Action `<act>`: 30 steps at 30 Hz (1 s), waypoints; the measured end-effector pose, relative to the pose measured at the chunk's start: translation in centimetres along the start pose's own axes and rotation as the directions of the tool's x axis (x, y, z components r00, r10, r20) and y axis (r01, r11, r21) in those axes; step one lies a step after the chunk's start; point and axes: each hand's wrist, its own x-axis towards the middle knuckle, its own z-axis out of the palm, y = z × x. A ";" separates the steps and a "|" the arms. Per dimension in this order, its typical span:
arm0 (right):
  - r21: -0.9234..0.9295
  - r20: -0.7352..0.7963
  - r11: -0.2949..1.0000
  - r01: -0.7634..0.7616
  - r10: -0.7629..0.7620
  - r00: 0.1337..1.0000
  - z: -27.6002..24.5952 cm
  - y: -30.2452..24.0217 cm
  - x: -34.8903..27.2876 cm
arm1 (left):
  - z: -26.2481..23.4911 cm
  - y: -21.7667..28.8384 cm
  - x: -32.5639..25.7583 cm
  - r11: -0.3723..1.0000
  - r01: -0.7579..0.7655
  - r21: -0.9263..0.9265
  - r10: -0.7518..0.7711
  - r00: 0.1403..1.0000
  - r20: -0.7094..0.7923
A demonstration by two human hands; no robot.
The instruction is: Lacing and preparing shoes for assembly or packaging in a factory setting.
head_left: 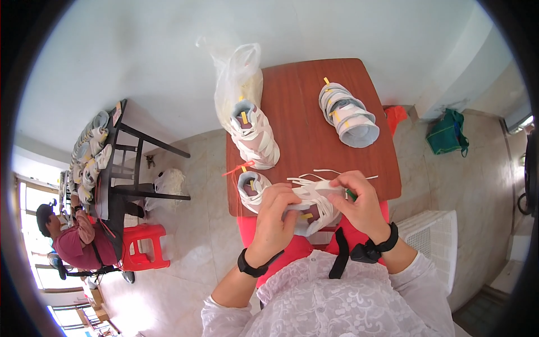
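Observation:
At the near edge of the brown table, a white and mauve shoe upper (318, 197) lies between my hands. Its loose white laces (314, 178) spread over the tabletop. My left hand (273, 220) grips the collar side, fingers closed. My right hand (361, 203) is closed on the upper's other side, near the lacing. A small green piece (351, 195), perhaps a tool handle, shows beneath the right fingers; most of it is hidden. Left of my left hand stands another upper (251, 189) with a yellow pull tab and a red cord (238, 168) beside it.
Laced uppers (256, 140) stand at the table's (300, 95) left, before a clear plastic bag (238, 73). Nested uppers (349, 118) lie at the far right. A white crate (435, 241) is right of my legs. Leftward, a person (84, 244) sits at a black table holding several uppers.

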 end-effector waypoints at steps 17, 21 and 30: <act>0.783 0.497 0.342 -0.520 0.159 0.853 -0.1 0.3 -0.4 | 2.3 -1.2 -3.0 0.926 -0.092 -0.367 0.049 0.991 -0.126; 0.684 0.547 0.494 -0.537 0.141 0.825 -1.3 0.6 1.0 | 0.2 -1.1 -2.0 0.665 0.065 -0.744 0.078 0.985 0.155; 0.453 0.522 0.661 -0.599 0.348 0.779 0.9 1.0 0.2 | 0.6 -2.7 -2.5 0.138 0.498 -0.856 -0.457 0.799 0.391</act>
